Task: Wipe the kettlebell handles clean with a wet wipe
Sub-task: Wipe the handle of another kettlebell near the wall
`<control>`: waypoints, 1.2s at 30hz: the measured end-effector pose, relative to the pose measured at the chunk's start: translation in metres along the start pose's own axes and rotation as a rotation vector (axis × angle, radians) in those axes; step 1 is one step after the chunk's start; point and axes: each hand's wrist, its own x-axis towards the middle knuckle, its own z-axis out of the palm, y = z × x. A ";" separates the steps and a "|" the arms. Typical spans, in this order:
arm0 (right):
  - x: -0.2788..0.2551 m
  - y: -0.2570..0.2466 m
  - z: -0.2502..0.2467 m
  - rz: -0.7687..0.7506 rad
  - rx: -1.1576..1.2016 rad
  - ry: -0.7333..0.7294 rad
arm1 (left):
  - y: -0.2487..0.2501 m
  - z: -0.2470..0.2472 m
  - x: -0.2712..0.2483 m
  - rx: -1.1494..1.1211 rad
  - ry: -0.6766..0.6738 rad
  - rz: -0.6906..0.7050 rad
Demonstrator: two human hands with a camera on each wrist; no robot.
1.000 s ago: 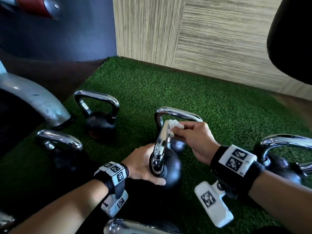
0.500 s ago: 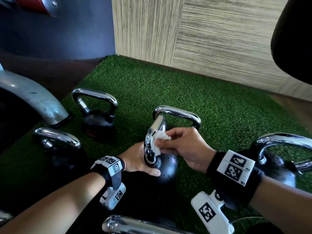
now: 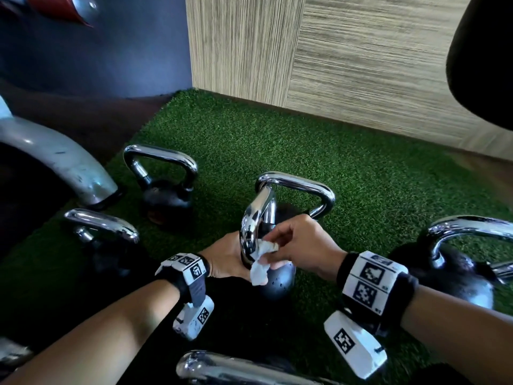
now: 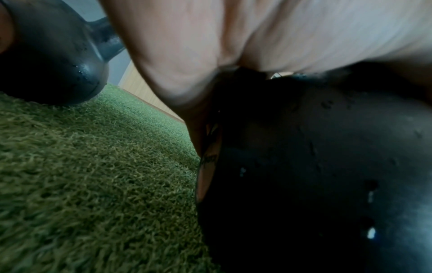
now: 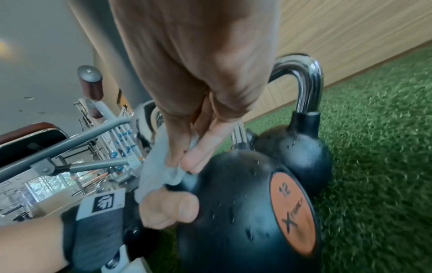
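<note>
A black kettlebell (image 3: 277,282) with a chrome handle (image 3: 254,223) stands tilted on the green turf at the centre. My left hand (image 3: 224,259) holds its body from the left, fingers curled round it; the left wrist view shows the palm against the dark ball (image 4: 315,166). My right hand (image 3: 297,243) pinches a crumpled white wet wipe (image 3: 262,259) against the lower part of the handle. In the right wrist view the wipe (image 5: 156,166) hangs from the fingertips (image 5: 189,162) above the ball (image 5: 245,212), which bears an orange "12" label.
Several more chrome-handled kettlebells stand around: behind (image 3: 299,190), back left (image 3: 163,179), left (image 3: 102,232), right (image 3: 455,259), and one handle at the bottom (image 3: 236,368). A grey machine leg (image 3: 63,162) is at the left. A wood-grain wall (image 3: 333,65) edges the turf.
My right hand has slid the wipe down the handle, from near its top to its lower end by the ball. The left hand has kept its hold.
</note>
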 end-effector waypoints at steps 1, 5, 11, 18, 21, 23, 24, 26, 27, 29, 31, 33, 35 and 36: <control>0.002 -0.001 -0.003 -0.021 -0.011 -0.030 | 0.001 0.000 0.001 -0.056 0.017 -0.020; 0.013 -0.008 -0.016 -0.036 -0.092 -0.133 | 0.008 -0.001 0.005 -0.001 0.023 -0.018; 0.014 0.000 -0.019 -0.043 0.152 -0.299 | 0.012 0.002 -0.001 0.030 0.052 -0.018; 0.012 0.003 -0.021 -0.038 0.060 -0.420 | 0.017 0.007 -0.003 0.220 0.049 -0.071; 0.010 0.014 -0.020 0.019 0.213 -0.474 | 0.019 0.009 -0.007 0.242 0.033 -0.028; 0.009 0.025 -0.017 0.120 0.397 -0.513 | 0.020 0.012 -0.010 0.293 0.017 0.018; 0.008 0.028 -0.016 0.144 0.493 -0.550 | 0.021 0.013 -0.011 0.309 0.013 0.033; 0.005 0.030 -0.017 0.171 0.612 -0.588 | 0.021 0.015 -0.013 0.335 0.028 0.047; 0.006 0.030 -0.018 0.181 0.658 -0.580 | 0.021 0.015 -0.013 0.344 0.035 0.048; 0.006 0.025 -0.021 0.189 0.710 -0.539 | 0.021 0.015 -0.012 0.344 0.043 0.063; 0.009 0.025 -0.023 0.197 0.804 -0.469 | 0.020 0.014 -0.011 0.347 0.043 0.085; 0.009 0.026 -0.023 0.216 0.832 -0.438 | 0.019 0.014 -0.010 0.352 0.044 0.095; 0.004 0.026 -0.019 0.229 0.796 -0.458 | 0.019 0.015 -0.011 0.352 0.046 0.092; 0.002 0.025 -0.017 0.231 0.775 -0.463 | 0.019 0.015 -0.012 0.350 0.043 0.089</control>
